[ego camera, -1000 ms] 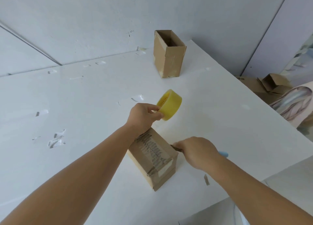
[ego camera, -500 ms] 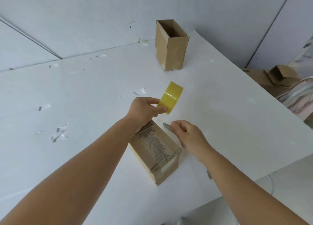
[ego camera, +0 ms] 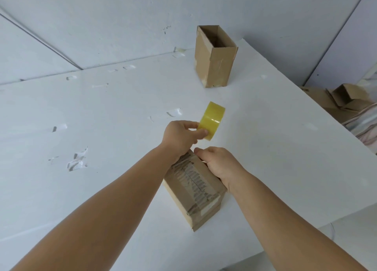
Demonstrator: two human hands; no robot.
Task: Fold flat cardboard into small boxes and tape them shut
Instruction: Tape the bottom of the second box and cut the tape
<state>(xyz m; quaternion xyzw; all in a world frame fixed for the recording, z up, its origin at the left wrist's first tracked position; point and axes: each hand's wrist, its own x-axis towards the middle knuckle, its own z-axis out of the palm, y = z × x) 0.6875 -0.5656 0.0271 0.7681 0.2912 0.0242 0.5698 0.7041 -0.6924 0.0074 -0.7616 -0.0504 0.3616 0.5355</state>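
left hand point(ego camera: 179, 140) pinching yellow tape roll point(ego camera: 212, 120); right hand point(ego camera: 219, 162) gripping taped cardboard box point(ego camera: 193, 187) on white table point(ego camera: 102, 127); open box point(ego camera: 214, 56) beyond.

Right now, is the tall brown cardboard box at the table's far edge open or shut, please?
Open: the tall brown cardboard box stands upright, its dark inside visible.

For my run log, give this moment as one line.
left hand holds yellow tape roll | right hand grips taped box | open box behind
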